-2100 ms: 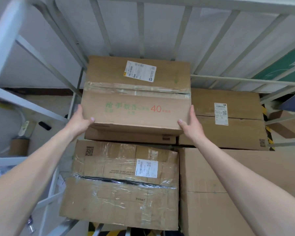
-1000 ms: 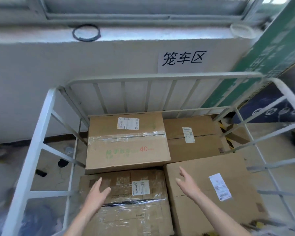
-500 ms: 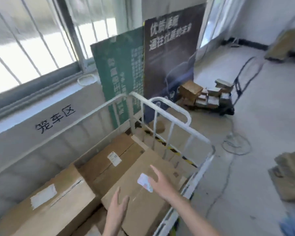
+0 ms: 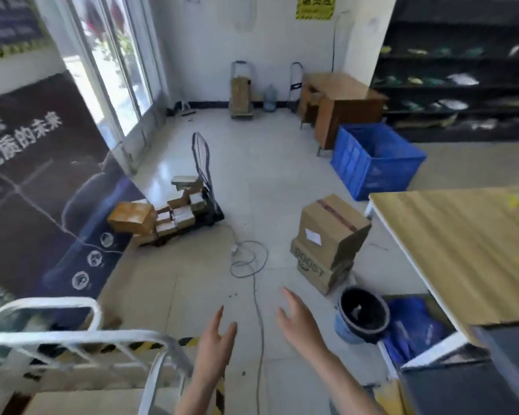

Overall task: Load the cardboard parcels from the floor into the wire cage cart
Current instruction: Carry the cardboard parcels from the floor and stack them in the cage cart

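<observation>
Left hand (image 4: 215, 342), right hand (image 4: 297, 322): grip apart, empty. Open floor (image 4: 267, 175) up to the parcels (image 4: 330, 241); cable (image 4: 254, 283) and bucket (image 4: 361, 314) flank it, worktop (image 4: 462, 250) edge on the right. Cart (image 4: 72, 336) cut off, blurred.

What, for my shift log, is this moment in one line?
left hand: open, empty | right hand: open, empty | cardboard parcels: stacked on floor, untouched | wire cage cart: near left hand
</observation>
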### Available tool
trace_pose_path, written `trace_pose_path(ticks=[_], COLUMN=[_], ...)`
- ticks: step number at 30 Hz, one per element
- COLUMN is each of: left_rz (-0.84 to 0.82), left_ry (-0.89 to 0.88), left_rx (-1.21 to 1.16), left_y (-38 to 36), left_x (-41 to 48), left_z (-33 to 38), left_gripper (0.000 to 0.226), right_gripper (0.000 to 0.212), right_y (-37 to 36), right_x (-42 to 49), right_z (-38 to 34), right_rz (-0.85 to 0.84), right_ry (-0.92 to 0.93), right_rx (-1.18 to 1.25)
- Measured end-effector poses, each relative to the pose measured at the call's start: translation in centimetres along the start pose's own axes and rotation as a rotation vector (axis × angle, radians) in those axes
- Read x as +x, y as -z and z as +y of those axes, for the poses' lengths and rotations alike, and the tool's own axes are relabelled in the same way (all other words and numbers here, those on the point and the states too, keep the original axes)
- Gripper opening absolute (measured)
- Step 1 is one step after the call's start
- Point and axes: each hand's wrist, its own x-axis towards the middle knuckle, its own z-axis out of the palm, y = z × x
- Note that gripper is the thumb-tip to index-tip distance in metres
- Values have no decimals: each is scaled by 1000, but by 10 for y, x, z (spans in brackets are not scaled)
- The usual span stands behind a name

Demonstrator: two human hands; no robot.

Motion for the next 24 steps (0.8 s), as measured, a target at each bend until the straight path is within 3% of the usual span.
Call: trace_pose_path(ticks=[11,24], left_rz=[-245,-556], left_ry=[-142,-165], left_rx=[93,288], left_y=[-116,-216], left_x=[217,443], left_z=[122,215], left_gripper=[64,59], right_gripper=[56,57], right_y=[105,146], right_x=[161,329], right_z=[59,105], right_rz=[202,395], right_ry=[-195,-503], right_rx=[225,394])
